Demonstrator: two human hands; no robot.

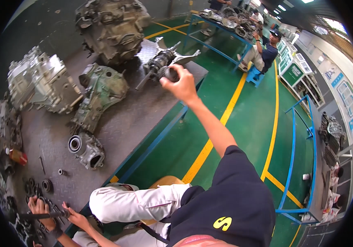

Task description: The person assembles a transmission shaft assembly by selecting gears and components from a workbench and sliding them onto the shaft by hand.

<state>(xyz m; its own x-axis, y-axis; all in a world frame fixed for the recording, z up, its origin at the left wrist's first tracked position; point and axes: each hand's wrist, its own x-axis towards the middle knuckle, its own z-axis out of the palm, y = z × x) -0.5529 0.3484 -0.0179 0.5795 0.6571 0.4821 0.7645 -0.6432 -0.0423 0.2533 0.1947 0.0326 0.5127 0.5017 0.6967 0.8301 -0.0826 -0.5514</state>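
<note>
My right hand (181, 84) reaches out over the far right end of the metal table, thumb and fingers curved around a dark round metal part (171, 74). Right behind it lies a geared shaft (159, 61) beside a pale forked bracket. Low at the left, my left hand (77, 217) grips the end of a long dark metal shaft (40, 215). Another person's hand (39, 209), with a black wristband, is also on that shaft. A small gear (47, 185) and a short sleeve (62, 172) lie near these hands.
The table (123, 119) carries a big gearbox (110, 29), a silver housing (42, 82), a greenish housing (102, 90) and a small housing (87, 150). More parts crowd its left edge. A co-worker (263, 51) sits on a blue stool by another table. A blue frame (294, 164) stands right.
</note>
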